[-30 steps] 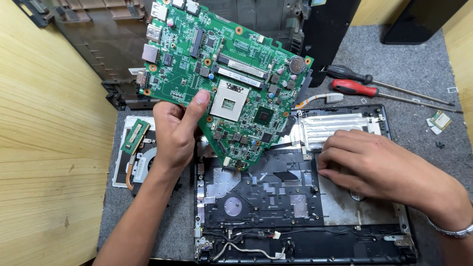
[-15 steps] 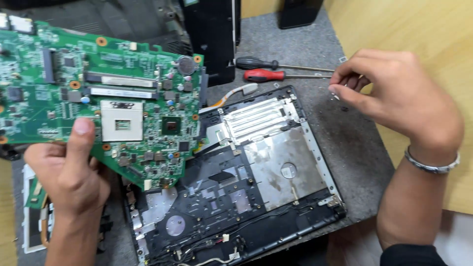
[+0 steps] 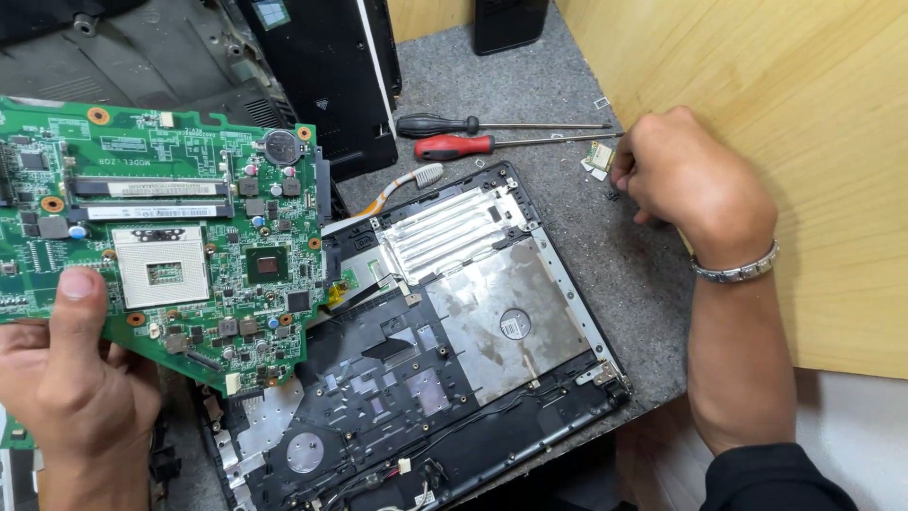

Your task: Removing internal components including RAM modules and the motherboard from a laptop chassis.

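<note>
My left hand (image 3: 71,378) grips the green motherboard (image 3: 161,237) at its lower left edge, thumb pressed flat on the top face beside the square silver socket (image 3: 164,267), fingers curled beneath and out of sight. The board is lifted clear and tilted above the left part of the opened laptop base (image 3: 426,360), its lower right corner overhanging the black inner frame. My right hand (image 3: 695,185) rests well apart from the board, at the far right on the grey mat (image 3: 605,274), fingers drawn together in a loose fist against the wooden wall (image 3: 804,114); whether they pinch anything I cannot tell, since the fingertips are turned away. Just beside that hand lies a small card module (image 3: 599,156). Two screwdrivers, one black-handled (image 3: 435,124) and one red-handled (image 3: 454,146), lie side by side on the mat beyond the base, shafts pointing toward my right hand. Open mat remains between the base's right edge and the wall. The board's left end is cut off by the frame edge, as is the base's near corner. A dark case (image 3: 322,76) stands behind the board.
</note>
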